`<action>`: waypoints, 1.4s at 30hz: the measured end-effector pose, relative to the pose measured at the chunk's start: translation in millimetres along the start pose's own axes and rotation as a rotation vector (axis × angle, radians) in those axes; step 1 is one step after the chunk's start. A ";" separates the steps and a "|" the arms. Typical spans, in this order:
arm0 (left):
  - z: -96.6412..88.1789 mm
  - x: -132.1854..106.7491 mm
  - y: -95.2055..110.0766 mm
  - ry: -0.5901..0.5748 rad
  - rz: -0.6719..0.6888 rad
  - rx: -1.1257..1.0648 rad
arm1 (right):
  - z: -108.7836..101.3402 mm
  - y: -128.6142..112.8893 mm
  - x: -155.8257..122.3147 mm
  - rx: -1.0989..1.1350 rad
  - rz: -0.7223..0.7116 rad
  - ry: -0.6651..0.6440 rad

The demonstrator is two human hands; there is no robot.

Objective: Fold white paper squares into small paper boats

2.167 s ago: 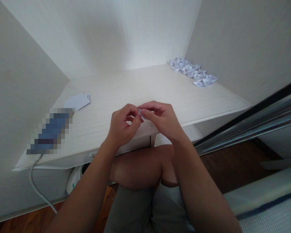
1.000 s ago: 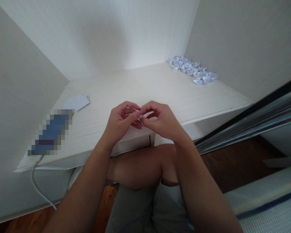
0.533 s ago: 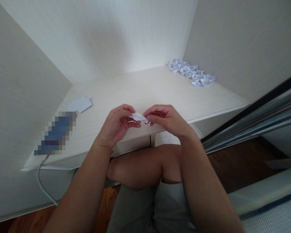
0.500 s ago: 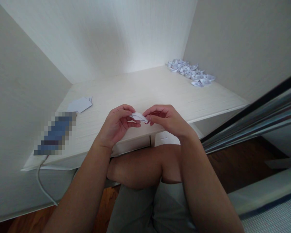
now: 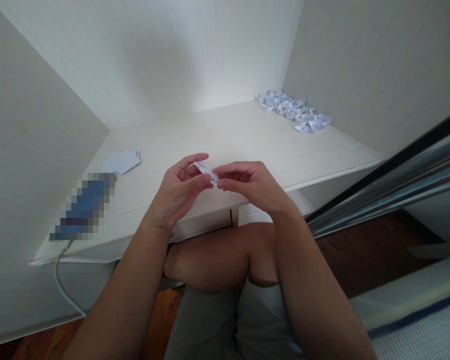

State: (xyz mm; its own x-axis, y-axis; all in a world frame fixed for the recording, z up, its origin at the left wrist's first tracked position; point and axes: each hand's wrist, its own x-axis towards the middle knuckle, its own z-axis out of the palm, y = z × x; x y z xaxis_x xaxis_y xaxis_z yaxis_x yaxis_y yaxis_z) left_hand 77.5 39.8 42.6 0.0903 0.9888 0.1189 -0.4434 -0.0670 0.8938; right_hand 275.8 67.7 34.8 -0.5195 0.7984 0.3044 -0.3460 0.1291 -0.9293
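A small folded piece of white paper point(image 5: 206, 171) is held between my two hands, over the front part of the white desk point(image 5: 195, 130). My left hand point(image 5: 182, 187) grips it with the thumb on its near face, while the index finger stretches out above it. The fingertips of my right hand point(image 5: 243, 181) pinch its right end. Part of the paper is hidden behind the fingers.
Several folded white paper pieces point(image 5: 292, 111) lie heaped at the desk's back right. On the left is a small stack of white paper sheets point(image 5: 122, 161). Nearer, a blurred-out bluish object point(image 5: 86, 205) has a white cable point(image 5: 58, 277) hanging below it.
The folded paper has turned from lying nearly level to slanting steeply, and shifted slightly left. My left thumb has moved onto its face, and my right hand has followed left.
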 end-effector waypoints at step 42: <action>1.5 0.4 -2.2 0.025 0.027 0.146 | 10.7 6.4 0.7 -0.457 -0.149 0.155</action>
State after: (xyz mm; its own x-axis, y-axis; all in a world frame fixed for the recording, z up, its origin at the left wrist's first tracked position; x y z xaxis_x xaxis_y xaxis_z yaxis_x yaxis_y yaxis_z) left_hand 79.8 40.2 41.3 0.0571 0.9893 0.1343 -0.3104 -0.1102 0.9442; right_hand 264.8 62.8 31.2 -0.3561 0.8251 0.4386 -0.0126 0.4651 -0.8852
